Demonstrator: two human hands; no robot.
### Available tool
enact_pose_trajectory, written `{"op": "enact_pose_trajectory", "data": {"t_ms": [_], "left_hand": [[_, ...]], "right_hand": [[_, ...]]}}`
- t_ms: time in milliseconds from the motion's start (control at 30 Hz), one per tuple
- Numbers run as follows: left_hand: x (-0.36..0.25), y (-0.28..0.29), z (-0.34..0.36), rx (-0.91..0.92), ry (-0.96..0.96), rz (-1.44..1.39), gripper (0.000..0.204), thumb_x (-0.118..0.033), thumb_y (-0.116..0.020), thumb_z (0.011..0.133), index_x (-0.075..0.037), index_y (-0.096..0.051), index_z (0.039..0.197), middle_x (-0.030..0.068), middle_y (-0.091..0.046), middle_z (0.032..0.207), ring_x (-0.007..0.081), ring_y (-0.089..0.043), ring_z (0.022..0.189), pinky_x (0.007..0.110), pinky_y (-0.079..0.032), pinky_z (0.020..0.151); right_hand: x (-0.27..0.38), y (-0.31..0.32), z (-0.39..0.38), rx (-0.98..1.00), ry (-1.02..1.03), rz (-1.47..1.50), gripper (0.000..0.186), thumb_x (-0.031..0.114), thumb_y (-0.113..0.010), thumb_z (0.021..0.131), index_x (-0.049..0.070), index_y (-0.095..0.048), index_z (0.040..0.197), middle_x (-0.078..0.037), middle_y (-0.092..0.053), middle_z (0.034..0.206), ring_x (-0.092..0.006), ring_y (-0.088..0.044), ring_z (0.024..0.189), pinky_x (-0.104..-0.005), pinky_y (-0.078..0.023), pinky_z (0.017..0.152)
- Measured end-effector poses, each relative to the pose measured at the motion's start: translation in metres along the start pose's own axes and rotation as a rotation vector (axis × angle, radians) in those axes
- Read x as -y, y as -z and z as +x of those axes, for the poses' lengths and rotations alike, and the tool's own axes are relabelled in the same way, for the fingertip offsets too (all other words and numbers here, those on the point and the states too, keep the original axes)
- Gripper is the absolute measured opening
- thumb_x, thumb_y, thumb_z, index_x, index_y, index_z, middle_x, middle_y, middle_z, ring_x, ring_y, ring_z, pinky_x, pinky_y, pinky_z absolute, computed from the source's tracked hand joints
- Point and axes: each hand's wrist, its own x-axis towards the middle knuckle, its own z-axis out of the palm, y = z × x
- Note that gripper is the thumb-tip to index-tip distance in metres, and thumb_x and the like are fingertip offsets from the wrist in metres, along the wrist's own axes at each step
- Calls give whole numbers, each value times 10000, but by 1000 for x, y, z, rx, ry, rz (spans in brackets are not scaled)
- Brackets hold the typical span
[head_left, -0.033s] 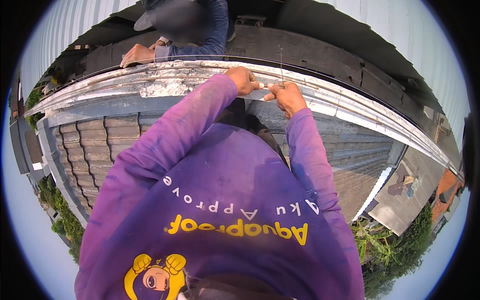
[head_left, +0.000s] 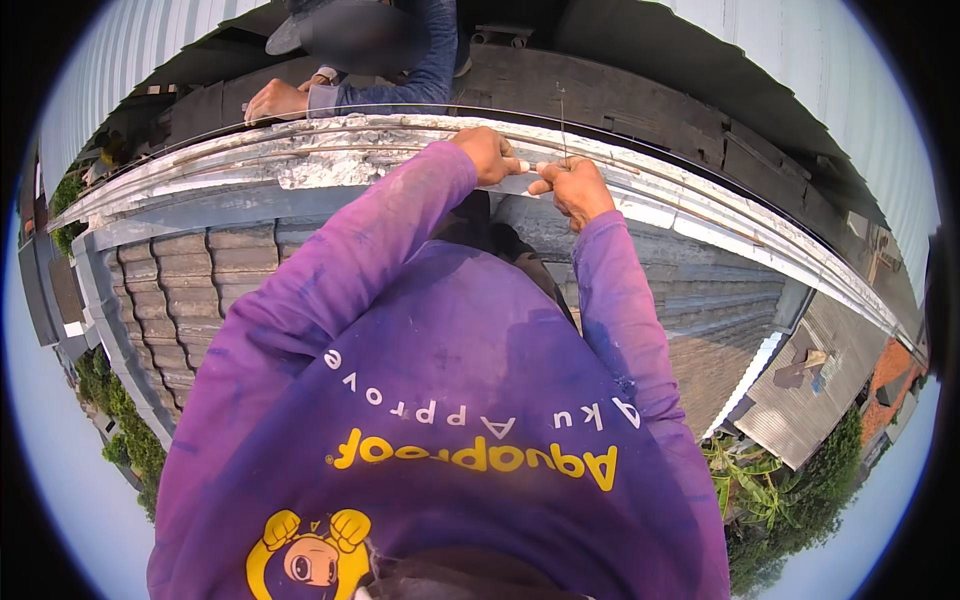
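A white, rough masonry ledge runs across the view, with several long thin metal rods lying along its top. My left hand is over the rods, thumb and fingers pinched together; what lies between them is too small to make out. Close to its right, my right hand is closed with its fingers curled, pinching a thin wire that stands up above the knuckles. The two sets of fingertips almost meet over the ledge.
Across the ledge, another person's hand rests on its far edge. Corrugated metal sheets rise beyond dark boards. On my side are brown roof tiles, a lower corrugated roof and green plants.
Both hands stay in nearly the same pinched pose, shifting only very slightly. The wire remains in my right hand.
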Motion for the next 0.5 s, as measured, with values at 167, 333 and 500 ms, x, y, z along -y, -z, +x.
{"op": "enact_pose_trajectory", "data": {"t_ms": [167, 333, 500], "left_hand": [[7, -9, -1, -179, -99, -9, 397, -446, -791, 931, -85, -834, 1092, 226, -787, 1062, 371, -759, 1012, 463, -569, 946], [4, -27, -21, -466, -181, 24, 406, -440, -805, 906, -72, -828, 1077, 210, -784, 1009, 397, -748, 974, 495, -568, 902], [-1, -28, -21, -416, -136, 12, 389, -435, -788, 920, -91, -825, 1097, 192, -785, 977, 370, -743, 1024, 479, -555, 939]], "right_hand": [[-7, -13, 16, -58, 58, 113, 208, 133, -649, 1014, -21, -615, 1149, -133, -773, 822, -54, -364, 437, -277, -254, 399], [-9, -13, 3, -56, 76, 190, 332, 142, -678, 986, -47, -586, 1243, -133, -785, 811, -88, -510, 535, -289, -377, 506], [-9, -10, 8, -37, 46, 243, 328, 145, -677, 992, -35, -570, 1245, -122, -766, 789, -53, -385, 450, -263, -287, 429]]}}
